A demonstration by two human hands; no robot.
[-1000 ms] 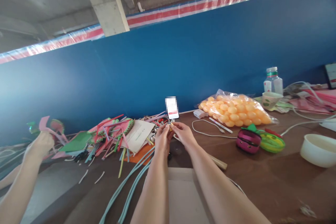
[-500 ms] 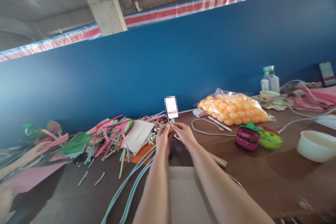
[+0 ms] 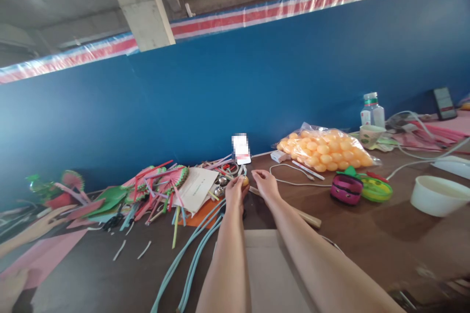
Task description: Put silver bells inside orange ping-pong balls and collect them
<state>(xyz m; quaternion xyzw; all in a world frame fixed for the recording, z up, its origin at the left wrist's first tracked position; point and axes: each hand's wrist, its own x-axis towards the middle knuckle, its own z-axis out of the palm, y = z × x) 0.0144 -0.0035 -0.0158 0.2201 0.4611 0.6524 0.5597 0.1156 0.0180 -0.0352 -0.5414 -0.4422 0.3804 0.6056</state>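
Left hand: we're gripping the golden ball [image 3: 245,181] | round, long axis unclear | right hand [image 3: 267,187]: nearby, fingers' closure unclear

Left hand [image 3: 235,192]

The left forearm [image 3: 230,254] and right forearm [image 3: 312,239] of a person at a bench [image 3: 374,234] are bare, smooth in outline, broad at the lower edge of the head camera's view and tapering evenly to slim wrists [image 3: 275,200]. The left hand [image 3: 235,193] and right hand [image 3: 267,186] are bare too, small beside the long forearms, with slender fingers; the nails are too small to make out.
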